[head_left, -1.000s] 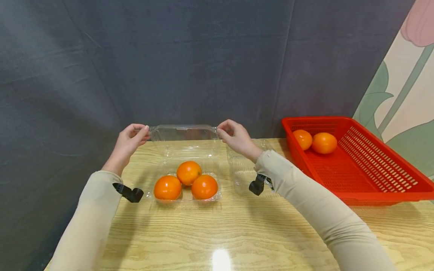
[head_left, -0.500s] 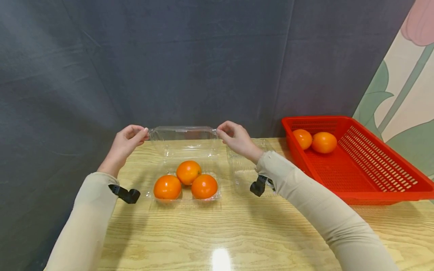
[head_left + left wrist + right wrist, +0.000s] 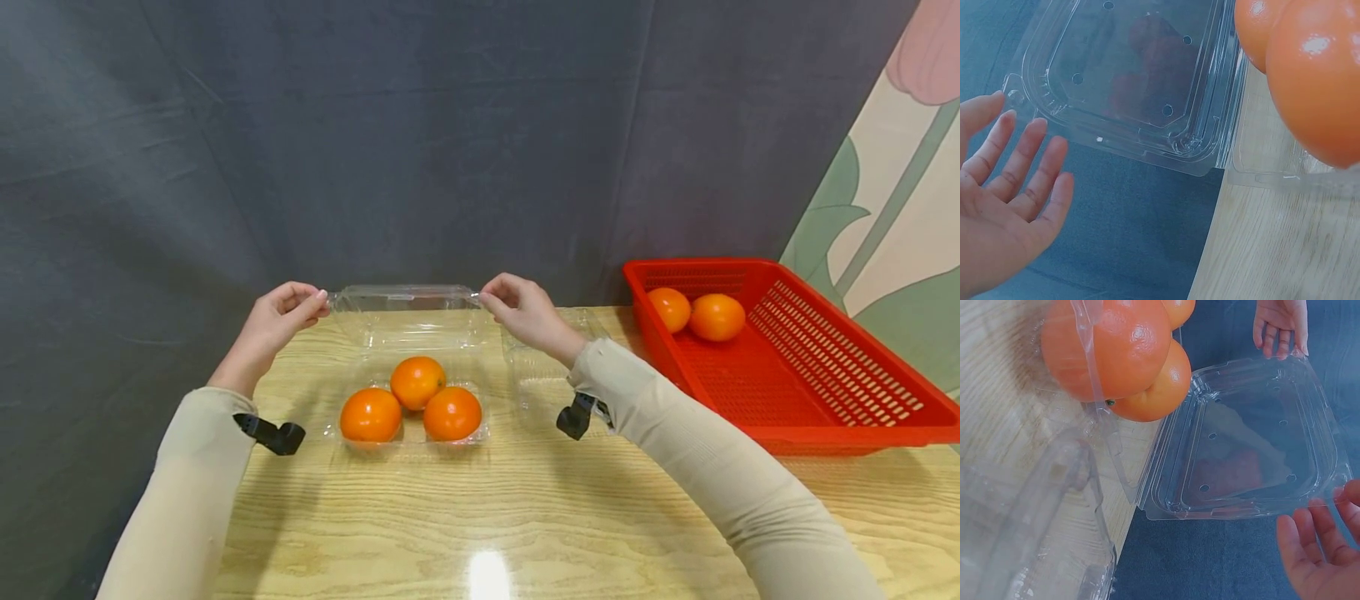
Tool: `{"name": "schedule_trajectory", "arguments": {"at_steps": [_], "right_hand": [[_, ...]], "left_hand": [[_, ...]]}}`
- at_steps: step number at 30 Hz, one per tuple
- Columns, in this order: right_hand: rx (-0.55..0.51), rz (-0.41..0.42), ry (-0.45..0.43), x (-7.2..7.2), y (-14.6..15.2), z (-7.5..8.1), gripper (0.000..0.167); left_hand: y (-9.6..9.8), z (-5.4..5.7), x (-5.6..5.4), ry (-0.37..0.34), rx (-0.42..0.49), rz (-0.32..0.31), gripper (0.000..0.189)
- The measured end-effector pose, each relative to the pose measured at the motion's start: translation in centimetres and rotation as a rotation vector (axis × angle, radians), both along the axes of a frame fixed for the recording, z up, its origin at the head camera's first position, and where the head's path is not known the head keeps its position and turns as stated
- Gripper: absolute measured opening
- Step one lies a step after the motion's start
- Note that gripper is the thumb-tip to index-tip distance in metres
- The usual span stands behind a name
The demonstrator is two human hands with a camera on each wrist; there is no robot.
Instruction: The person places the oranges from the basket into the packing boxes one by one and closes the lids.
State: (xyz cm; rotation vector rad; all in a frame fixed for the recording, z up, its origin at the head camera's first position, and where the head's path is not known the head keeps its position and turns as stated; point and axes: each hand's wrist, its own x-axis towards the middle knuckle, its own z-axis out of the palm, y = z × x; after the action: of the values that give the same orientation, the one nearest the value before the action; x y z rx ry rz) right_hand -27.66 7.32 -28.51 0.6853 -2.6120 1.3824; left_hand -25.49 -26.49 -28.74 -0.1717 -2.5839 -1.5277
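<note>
A clear plastic clamshell box stands on the table with its lid (image 3: 408, 317) raised at the back. Three oranges (image 3: 417, 383) sit in its base, one behind and two in front. At the lid's left corner my left hand (image 3: 277, 325) pinches the edge between thumb and index finger; the left wrist view shows the other fingers spread loosely. My right hand (image 3: 528, 312) pinches the opposite corner the same way, also seen in the right wrist view. Small vent holes dot the lid (image 3: 1129, 69).
A second clear plastic box (image 3: 551, 375) stands right of the first, partly behind the right forearm. Further right is a red slotted basket (image 3: 795, 367) with two oranges (image 3: 717, 317) in its back left. A dark curtain (image 3: 405, 142) hangs behind the wooden table (image 3: 390, 533).
The raised lid's top edge has come down slightly, both hands lowering with it. My left forearm has shifted a little to the left. The oranges have not moved.
</note>
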Motion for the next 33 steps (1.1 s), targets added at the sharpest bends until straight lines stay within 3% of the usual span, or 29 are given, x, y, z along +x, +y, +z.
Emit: {"name": "schedule_trajectory", "arguments": {"at_steps": [15,33], "right_hand": [[0.052,0.030,0.043,0.9,0.3,-0.2,0.017],[0.081,0.071,0.062,1.9,0.5,-0.4,0.015]], "left_hand": [[-0.5,-0.4,0.8,-0.002,0.003,-0.062,0.026],[-0.9,-0.9,1.5,-0.008,-0.025,-0.070,0.028]]}}
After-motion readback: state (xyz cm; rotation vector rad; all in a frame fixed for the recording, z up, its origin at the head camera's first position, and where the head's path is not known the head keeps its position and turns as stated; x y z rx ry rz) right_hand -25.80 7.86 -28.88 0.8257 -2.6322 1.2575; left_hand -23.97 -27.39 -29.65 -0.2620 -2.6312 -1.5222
